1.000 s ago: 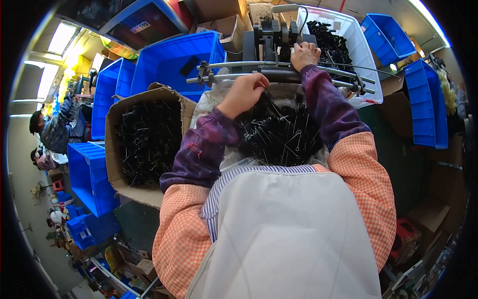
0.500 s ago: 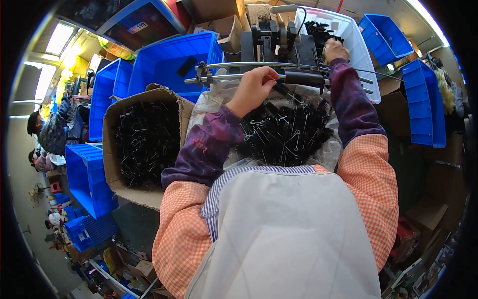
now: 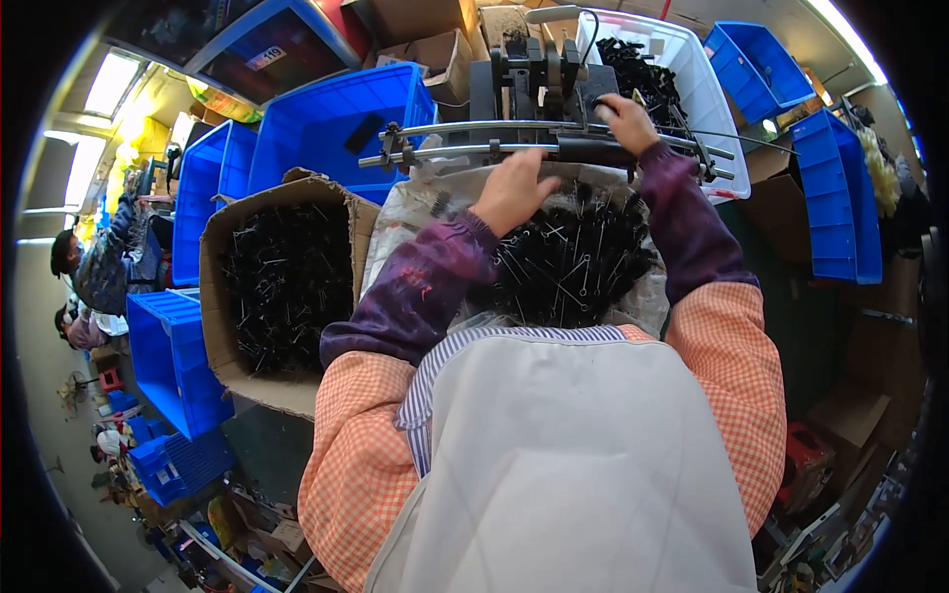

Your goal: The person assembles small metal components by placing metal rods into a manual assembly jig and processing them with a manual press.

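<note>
My left hand (image 3: 514, 190) hovers at the near side of a bench machine (image 3: 539, 89), by its metal rails (image 3: 445, 151); thumb and fingers are apart and nothing shows in them. Over the machine's right part, my right hand (image 3: 630, 126) has its fingers curled together; whatever they hold, if anything, is hidden. Below both hands lies a heap of small black wire brushes (image 3: 573, 262) with looped wire ends, on a pale plastic sheet (image 3: 395, 212). A black cylinder (image 3: 596, 151) on the rail sits between my hands.
At left, a cardboard box (image 3: 222, 351) holds many similar brushes. A white bin (image 3: 717, 119) with black pieces stands beyond the machine's right side. Blue bins (image 3: 272, 133) stand at the far left, and another blue bin (image 3: 840, 203) at the right. A thin rod (image 3: 751, 141) juts rightward.
My right hand has moved from the white bin leftward to the machine. The left hand has shifted slightly nearer, and its pinched fingers have spread.
</note>
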Action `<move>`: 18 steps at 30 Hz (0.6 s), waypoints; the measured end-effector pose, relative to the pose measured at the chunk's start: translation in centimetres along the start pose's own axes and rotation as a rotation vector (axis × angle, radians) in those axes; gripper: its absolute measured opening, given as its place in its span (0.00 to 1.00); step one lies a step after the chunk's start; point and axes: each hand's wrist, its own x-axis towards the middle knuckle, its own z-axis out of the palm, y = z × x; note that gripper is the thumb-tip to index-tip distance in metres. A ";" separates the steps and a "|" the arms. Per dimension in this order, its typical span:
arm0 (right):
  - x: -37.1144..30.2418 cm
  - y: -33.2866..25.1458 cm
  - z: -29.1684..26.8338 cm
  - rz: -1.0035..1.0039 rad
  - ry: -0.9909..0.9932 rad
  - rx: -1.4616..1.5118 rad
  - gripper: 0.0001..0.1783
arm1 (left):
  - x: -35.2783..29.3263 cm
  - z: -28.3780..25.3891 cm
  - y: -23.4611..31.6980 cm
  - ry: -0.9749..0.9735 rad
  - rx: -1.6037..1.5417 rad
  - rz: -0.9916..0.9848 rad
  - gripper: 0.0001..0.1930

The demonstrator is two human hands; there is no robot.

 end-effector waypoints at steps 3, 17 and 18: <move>2.5 1.7 1.8 0.003 0.185 -0.590 0.13 | -2.2 0.6 -2.0 -0.300 0.177 -0.037 0.12; 4.4 2.1 3.2 0.056 0.089 -0.646 0.14 | -2.2 1.2 -3.7 -0.537 0.250 -0.072 0.12; 4.4 2.2 3.2 0.055 0.090 -0.646 0.14 | -2.1 1.3 -3.7 -0.564 0.276 -0.098 0.11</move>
